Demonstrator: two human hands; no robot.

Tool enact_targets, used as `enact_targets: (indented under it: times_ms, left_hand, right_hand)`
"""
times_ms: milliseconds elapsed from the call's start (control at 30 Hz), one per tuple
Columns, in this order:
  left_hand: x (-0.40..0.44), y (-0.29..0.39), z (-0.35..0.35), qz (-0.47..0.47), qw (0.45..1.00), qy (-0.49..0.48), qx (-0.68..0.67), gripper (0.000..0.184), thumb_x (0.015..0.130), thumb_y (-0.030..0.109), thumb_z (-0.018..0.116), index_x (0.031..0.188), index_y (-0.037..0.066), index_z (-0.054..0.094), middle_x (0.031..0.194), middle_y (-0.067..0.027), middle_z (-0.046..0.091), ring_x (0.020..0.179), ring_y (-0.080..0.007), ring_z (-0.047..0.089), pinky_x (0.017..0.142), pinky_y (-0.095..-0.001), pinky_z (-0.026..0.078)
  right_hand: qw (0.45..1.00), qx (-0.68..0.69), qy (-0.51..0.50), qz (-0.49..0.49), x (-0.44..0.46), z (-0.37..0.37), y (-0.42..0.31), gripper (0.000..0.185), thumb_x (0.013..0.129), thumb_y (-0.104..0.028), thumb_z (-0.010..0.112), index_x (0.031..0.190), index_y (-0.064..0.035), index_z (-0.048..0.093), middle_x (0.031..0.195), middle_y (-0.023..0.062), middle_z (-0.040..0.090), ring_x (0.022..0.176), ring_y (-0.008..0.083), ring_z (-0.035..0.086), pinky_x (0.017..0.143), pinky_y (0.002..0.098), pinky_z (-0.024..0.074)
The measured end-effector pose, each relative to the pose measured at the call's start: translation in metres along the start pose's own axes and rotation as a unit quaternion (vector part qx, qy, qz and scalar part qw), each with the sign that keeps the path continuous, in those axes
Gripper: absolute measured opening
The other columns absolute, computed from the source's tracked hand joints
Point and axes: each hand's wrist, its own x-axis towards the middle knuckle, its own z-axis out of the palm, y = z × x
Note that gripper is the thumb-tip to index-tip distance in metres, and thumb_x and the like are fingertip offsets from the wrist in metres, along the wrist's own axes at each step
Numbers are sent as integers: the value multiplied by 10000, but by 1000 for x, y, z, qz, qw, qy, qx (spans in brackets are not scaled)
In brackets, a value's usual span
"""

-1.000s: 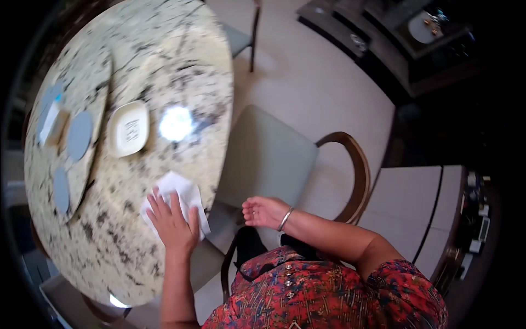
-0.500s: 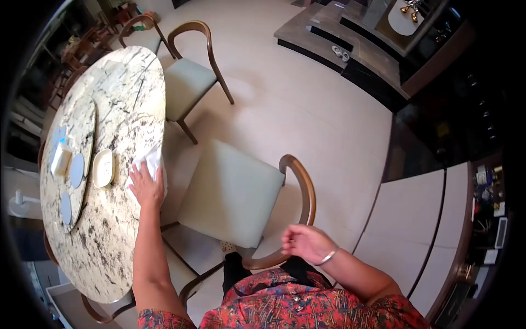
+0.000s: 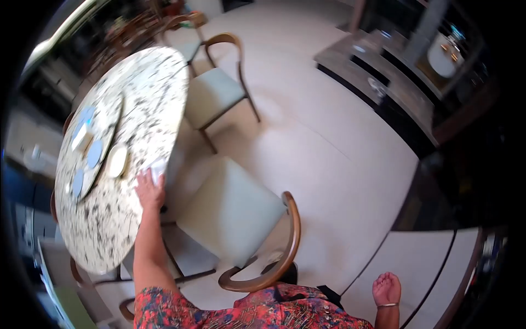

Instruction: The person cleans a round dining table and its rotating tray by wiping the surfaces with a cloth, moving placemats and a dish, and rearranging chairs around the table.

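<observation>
My left hand (image 3: 149,190) lies flat on a white cloth or tissue (image 3: 158,169) at the near edge of the marble-patterned table (image 3: 156,98). Its fingers are spread, and part of the white sheet is hidden beneath them. A cream oval dish (image 3: 117,161) sits just beyond that hand. Off to the right, my right hand (image 3: 387,289) is held low in the air, its fingers curled in and nothing visible in them. It wears a silver bracelet (image 3: 387,305) at the wrist.
A chair (image 3: 233,211) with a pale seat and curved wooden back stands in front of me; another chair (image 3: 216,93) is farther along the table. On the raised turntable (image 3: 113,129) are blue round mats (image 3: 94,153) and a white box (image 3: 83,138). Steps (image 3: 350,63) rise at upper right.
The view has shifted. My left hand stays on the white sheet, less of which shows now. My right hand has moved right and away from the chair back.
</observation>
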Motion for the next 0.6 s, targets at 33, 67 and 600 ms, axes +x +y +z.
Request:
enact_targets:
  times_ms: [33, 67, 600]
  left_hand:
    - [-1, 1, -4, -3, 1000, 4, 5, 668, 921, 566, 376, 1422, 123, 383, 1507, -164, 282, 1402, -342, 234, 1112, -541, 187]
    - [-3, 5, -11, -8, 1000, 3, -4, 675, 910, 573, 396, 1416, 125, 390, 1503, -164, 291, 1398, -347, 243, 1109, -541, 197]
    - [82, 124, -21, -203, 971, -115, -47, 600, 990, 443, 201, 1499, 127, 184, 1571, -96, 105, 1450, -273, 83, 1167, -441, 82]
  right_hand:
    - [999, -21, -23, 9, 5, 24, -3, 122, 878, -221, 546, 811, -124, 574, 734, 18, 596, 648, 164, 569, 651, 336, 515]
    - [998, -42, -48, 14, 9, 48, -7, 148, 894, -220, 524, 795, -122, 573, 714, 18, 606, 621, 154, 583, 620, 324, 538]
    - [909, -247, -265, 207, 145, 338, -109, 151, 922, -187, 511, 910, -56, 586, 866, 90, 595, 795, 224, 546, 761, 364, 471]
